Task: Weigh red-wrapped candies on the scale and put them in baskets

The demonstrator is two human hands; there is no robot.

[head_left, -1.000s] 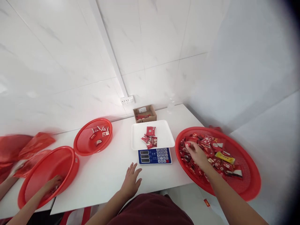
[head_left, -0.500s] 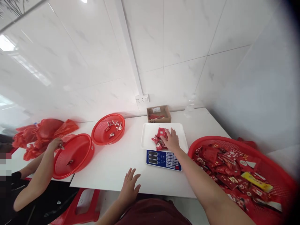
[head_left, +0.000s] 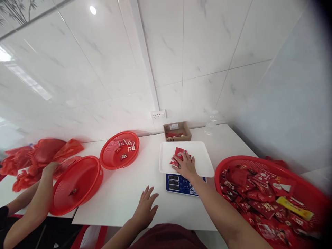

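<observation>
My right hand (head_left: pixel 187 167) lies palm down with spread fingers over a small pile of red snack packets (head_left: pixel 180 151) on the white tray (head_left: pixel 203 155) of a digital scale. The fingers touch the packets and partly cover them. Below the tray, the scale's blue panel (head_left: pixel 178 183) shows its display windows; my right forearm hides part of the keypad. My left hand (head_left: pixel 147 207) hovers over the table's front edge, open, fingers apart and holding nothing.
A large red basket (head_left: pixel 240 159) full of red packets and one yellow packet stands at right. Behind the scale are a cardboard box (head_left: pixel 178 139) and a clear bottle (head_left: pixel 211 122). Leftward are two red baskets (head_left: pixel 109 162) (head_left: pixel 88 199), red plastic bags (head_left: pixel 46 152) and a co-worker's arm (head_left: pixel 38 204).
My right hand has slid down and closer over the packets, and the tray now sits slightly turned. The co-worker's hand has moved left toward the red bags. The camera view has shifted slightly.
</observation>
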